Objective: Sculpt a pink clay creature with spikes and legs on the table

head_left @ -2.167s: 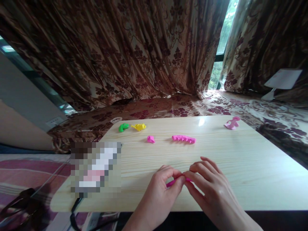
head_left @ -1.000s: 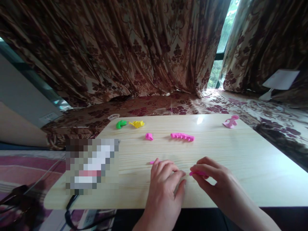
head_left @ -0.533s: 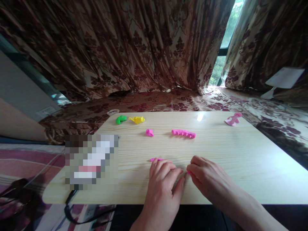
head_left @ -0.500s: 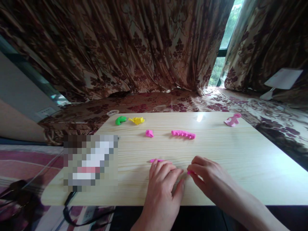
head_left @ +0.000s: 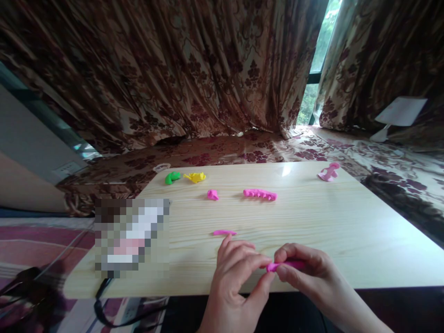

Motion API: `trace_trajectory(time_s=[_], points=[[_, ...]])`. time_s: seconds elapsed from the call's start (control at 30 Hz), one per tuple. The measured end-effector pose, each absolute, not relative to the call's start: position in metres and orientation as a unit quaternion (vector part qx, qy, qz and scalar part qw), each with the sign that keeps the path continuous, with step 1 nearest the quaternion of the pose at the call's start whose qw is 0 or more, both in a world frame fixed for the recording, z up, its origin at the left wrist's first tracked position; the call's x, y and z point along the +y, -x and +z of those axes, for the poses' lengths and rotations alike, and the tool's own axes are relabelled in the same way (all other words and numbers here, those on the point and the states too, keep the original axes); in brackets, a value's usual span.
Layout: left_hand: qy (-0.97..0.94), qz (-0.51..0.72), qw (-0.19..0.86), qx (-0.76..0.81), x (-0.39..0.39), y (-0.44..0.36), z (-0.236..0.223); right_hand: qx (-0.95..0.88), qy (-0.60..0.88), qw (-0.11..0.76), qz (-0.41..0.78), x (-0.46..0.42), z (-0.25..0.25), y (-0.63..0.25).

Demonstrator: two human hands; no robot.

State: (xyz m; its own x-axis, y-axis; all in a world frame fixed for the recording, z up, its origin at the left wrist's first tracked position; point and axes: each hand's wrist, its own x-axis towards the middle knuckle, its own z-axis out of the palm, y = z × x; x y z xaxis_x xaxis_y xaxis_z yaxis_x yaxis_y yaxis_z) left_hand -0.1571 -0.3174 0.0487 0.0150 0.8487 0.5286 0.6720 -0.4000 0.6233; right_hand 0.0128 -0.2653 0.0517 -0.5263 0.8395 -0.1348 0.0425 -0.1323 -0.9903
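Over a pale table's (head_left: 312, 222) near edge, the right hand (head_left: 322, 275) pinches a pink strip (head_left: 273, 267) as the left hand (head_left: 232, 282) nips its tip (light, even pressure best avoids flattening).

Pale wooden table (head_left: 333, 240) bears pink, green and yellow modelled pieces (head_left: 260, 194).

On table (head_left: 347, 231): lump (head_left: 212, 195) left of roll (head_left: 260, 194), strip (head_left: 225, 232) before lump; curtain (head_left: 173, 69) behind.
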Motion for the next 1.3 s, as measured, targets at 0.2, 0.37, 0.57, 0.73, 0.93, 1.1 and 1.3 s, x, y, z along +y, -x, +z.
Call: trace_trajectory(time_s=[0.2, 0.37, 0.57, 0.73, 0.93, 1.1, 1.3], points=[[-0.707, 0.436, 0.101, 0.548, -0.314, 0.165, 0.039, -0.648, 0.359, 0.343, 0.578, -0.264, 0.035, -0.017], [-0.698, 0.42, 0.125, 0.567, -0.305, 0.172, 0.02, -0.735, 0.338, 0.37, 0.457, -0.256, 0.019, -0.016], [-0.716, 0.381, 0.08, 0.579, -0.308, 0.169, 0.019, -0.817, 0.356, 0.358, 0.278, -0.253, 0.015, -0.021], [-0.723, 0.382, 0.054, 0.573, -0.312, 0.166, 0.02, -0.828, 0.346, 0.367, 0.243, -0.256, 0.014, -0.02], [-0.719, 0.392, 0.021, 0.574, -0.316, 0.166, 0.019, -0.836, 0.331, 0.385, 0.209, -0.259, 0.01, -0.021], [-0.713, 0.4, -0.001, 0.575, -0.319, 0.166, 0.017, -0.829, 0.329, 0.412, 0.187, -0.255, 0.003, -0.028], [-0.716, 0.402, -0.003, 0.57, -0.319, 0.165, 0.016, -0.827, 0.337, 0.413, 0.178, -0.252, -0.003, -0.033]])
